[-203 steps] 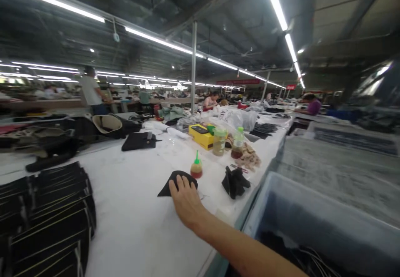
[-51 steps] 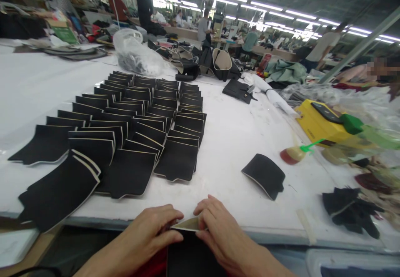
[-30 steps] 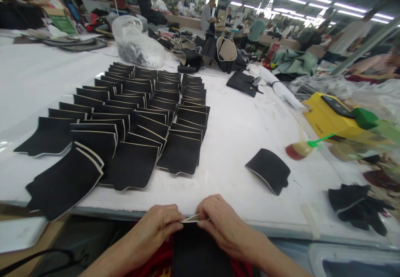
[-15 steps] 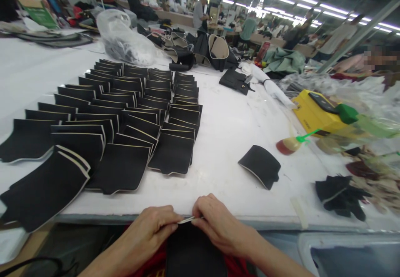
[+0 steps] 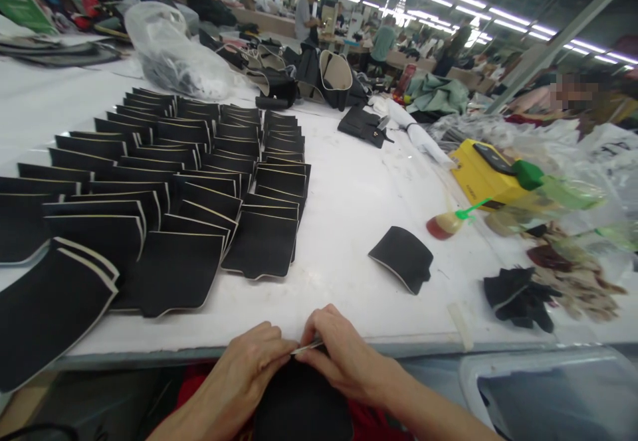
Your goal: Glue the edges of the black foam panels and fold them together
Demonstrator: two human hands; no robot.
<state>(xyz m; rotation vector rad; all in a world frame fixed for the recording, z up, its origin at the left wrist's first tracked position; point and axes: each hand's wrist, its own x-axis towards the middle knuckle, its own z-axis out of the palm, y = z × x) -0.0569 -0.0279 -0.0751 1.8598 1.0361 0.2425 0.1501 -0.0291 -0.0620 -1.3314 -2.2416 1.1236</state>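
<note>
Both hands meet at the table's front edge, low in the middle of the head view. My left hand (image 5: 254, 368) pinches the pale upper edge of a black panel (image 5: 302, 401) that hangs below the tabletop. Close beside it, my right hand (image 5: 343, 358) has its thumb and fingers closed on the same edge. Rows of overlapping black panels (image 5: 172, 268) with pale edges cover the table's left side. A single black panel (image 5: 403, 258) lies apart, to the right beyond my right hand.
On the right are a yellow box (image 5: 481, 175), a bottle with a green spout (image 5: 445, 224) and black scraps (image 5: 518, 297). A grey-rimmed bin (image 5: 468, 374) stands below the table edge. Black bags (image 5: 333, 79) and a plastic bag (image 5: 174, 56) lie farther back; people are beyond.
The view has shifted, so the table items appear farther left. My hands have come closer together on the panel's edge, and the panel's face looks more curved.
</note>
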